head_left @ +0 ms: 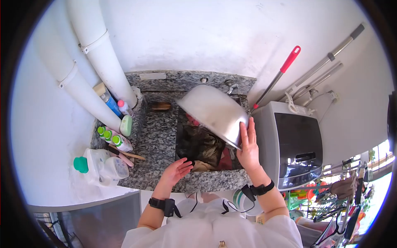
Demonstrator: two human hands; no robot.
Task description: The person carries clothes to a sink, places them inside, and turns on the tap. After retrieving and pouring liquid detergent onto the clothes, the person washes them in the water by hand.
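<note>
1. Gripping the basin [213, 109] at its right end with the right hand [248, 153], fingers along the outer wall; cannot tell the thumb's placement.
2. Holding it tilted over the sink [180, 126], just in front of the tap [232, 87], mouth turned down toward the clothes [209, 142].
3. Holding the left hand [175, 171] loosely uncurled at the sink's near left corner; cannot tell any contact with the clothes.
4. Having bottles [122, 143] well to the left, a washer [298, 144] to the right.

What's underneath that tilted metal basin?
Below the metal basin, dark fabric and some pink cloth show in the sink. The basin covers the sink's far part, so whatever lies there cannot be seen.
</note>
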